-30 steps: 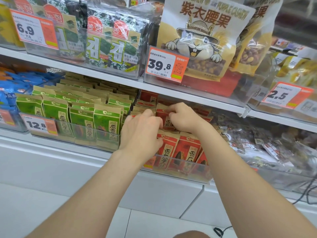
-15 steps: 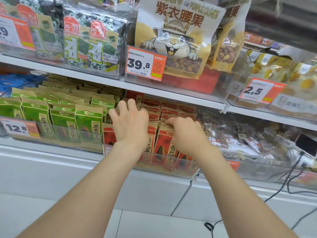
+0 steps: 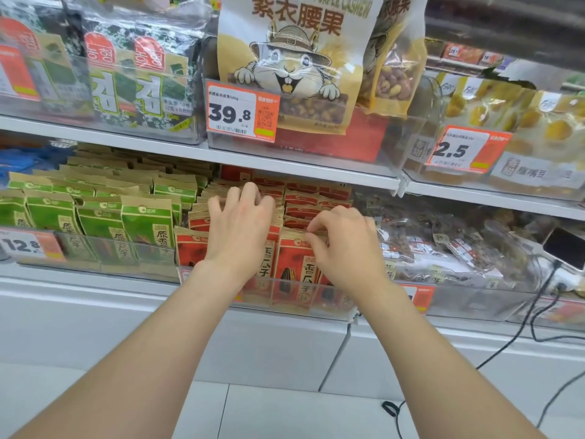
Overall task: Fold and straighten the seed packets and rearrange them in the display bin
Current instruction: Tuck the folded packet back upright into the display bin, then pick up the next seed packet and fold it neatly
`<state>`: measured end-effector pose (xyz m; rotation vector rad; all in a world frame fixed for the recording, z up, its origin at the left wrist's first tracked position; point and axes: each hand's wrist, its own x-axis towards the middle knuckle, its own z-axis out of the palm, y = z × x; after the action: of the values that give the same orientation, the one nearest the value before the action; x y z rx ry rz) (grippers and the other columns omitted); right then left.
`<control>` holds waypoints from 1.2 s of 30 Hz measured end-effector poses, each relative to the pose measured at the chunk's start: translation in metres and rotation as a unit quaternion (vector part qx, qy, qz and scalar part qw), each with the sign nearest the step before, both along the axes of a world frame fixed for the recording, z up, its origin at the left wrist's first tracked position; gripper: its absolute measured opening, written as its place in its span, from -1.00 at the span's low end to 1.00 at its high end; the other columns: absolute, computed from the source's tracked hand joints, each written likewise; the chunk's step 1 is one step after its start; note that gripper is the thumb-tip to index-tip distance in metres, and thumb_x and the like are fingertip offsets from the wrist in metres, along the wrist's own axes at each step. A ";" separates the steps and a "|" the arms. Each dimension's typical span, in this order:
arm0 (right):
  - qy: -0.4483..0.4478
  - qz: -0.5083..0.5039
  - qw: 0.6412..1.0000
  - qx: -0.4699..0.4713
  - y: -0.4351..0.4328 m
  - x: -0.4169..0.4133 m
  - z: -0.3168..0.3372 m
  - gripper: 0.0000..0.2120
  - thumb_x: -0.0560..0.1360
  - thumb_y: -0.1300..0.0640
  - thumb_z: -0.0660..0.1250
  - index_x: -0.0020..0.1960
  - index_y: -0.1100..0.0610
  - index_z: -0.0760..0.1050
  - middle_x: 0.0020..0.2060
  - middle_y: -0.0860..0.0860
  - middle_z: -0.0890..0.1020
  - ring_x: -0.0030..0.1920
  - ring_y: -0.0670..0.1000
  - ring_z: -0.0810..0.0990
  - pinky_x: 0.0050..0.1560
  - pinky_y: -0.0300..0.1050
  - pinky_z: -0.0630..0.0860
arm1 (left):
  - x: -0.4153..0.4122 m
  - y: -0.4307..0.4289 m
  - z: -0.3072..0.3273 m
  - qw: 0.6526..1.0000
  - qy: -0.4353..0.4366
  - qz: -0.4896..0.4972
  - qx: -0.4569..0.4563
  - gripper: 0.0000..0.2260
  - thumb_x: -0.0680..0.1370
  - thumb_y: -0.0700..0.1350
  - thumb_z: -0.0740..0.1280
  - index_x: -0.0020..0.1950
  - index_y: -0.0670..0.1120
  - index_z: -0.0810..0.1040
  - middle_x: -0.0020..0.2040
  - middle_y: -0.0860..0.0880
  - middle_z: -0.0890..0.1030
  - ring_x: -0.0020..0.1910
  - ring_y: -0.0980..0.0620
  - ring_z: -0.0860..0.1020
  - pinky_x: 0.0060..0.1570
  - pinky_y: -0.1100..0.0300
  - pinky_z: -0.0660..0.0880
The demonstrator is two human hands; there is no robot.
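Clear display bin (image 3: 343, 304), front row upright. Right hand (image 3: 345, 245): fingers pinch the top fold of the front packet (image 3: 296, 267). Left hand (image 3: 240, 229): fingers spread, pressing the rows behind. Rear red seed packets (image 3: 304, 198) look uneven. Judged roughly midway.

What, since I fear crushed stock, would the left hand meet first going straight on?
Likely the rear red-and-kraft paper seed packets, just past the fingertips of the left hand; depth is unclear.

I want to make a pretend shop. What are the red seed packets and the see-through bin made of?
Red seed packets: probably matte kraft paper; tan, creased top edges. Display bin: likely clear glossy plastic; packets show through its front wall.
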<state>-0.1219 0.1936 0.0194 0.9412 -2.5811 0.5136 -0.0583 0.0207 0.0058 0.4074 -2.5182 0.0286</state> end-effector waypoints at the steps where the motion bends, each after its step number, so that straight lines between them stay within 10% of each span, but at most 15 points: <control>1: 0.002 -0.003 1.000 0.001 0.002 -0.002 0.001 -0.91 0.64 -0.04 0.41 0.11 -0.09 0.67 0.04 -0.15 0.62 0.19 0.03 0.54 0.37 0.14 0.38 | 0.003 -0.001 0.001 1.000 -0.001 -0.024 0.007 -0.55 0.42 -0.34 0.53 0.17 0.07 0.54 0.16 0.02 0.42 0.21 -0.09 0.42 0.29 -0.12 0.31; 15: 0.011 0.120 0.992 0.033 0.015 0.010 0.003 -0.87 0.54 0.06 0.53 -0.02 -0.10 0.60 -0.13 -0.24 0.53 0.12 -0.07 0.46 0.36 0.03 0.27 | 0.049 0.012 0.006 0.976 0.025 -0.133 0.169 -0.73 0.58 -0.11 0.51 0.22 0.15 0.60 0.16 0.19 0.50 0.28 0.08 0.42 0.34 0.01 0.38; 20: 0.021 0.117 0.981 -0.152 0.013 0.017 0.007 -0.86 0.60 0.19 0.46 0.04 -0.03 0.58 -0.05 -0.20 0.61 0.10 -0.08 0.55 0.28 0.06 0.40 | 0.056 0.017 0.013 0.940 0.069 -0.160 0.294 -0.81 0.60 -0.12 0.49 0.17 0.10 0.64 0.03 0.21 0.65 -0.04 0.28 0.61 0.08 0.19 0.57; 31: -0.050 0.168 0.866 -0.469 0.005 0.067 0.042 -0.89 0.68 0.24 0.38 0.19 0.11 0.57 -0.11 -0.04 0.65 -0.10 0.02 0.65 -0.04 0.03 0.60 | 0.069 0.036 0.033 0.741 0.197 -0.276 0.579 -0.86 0.75 -0.10 0.30 0.23 -0.10 0.60 0.07 -0.02 0.78 0.07 0.02 0.75 -0.01 0.15 0.66; 36: -0.218 0.103 0.873 -0.423 0.003 0.066 0.036 -0.88 0.67 0.17 0.37 0.10 0.07 0.70 -0.13 -0.04 0.78 -0.07 0.03 0.76 0.06 0.17 0.70 | 0.069 0.041 0.027 0.648 0.189 -0.184 0.715 -0.88 0.75 -0.08 0.29 0.21 -0.06 0.59 -0.04 -0.03 0.79 -0.11 0.07 0.73 -0.24 0.21 0.59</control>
<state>-0.0556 0.1967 0.0549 0.8120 -2.1646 1.8999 0.0110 0.0618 0.0329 0.3667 -1.6053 -2.0329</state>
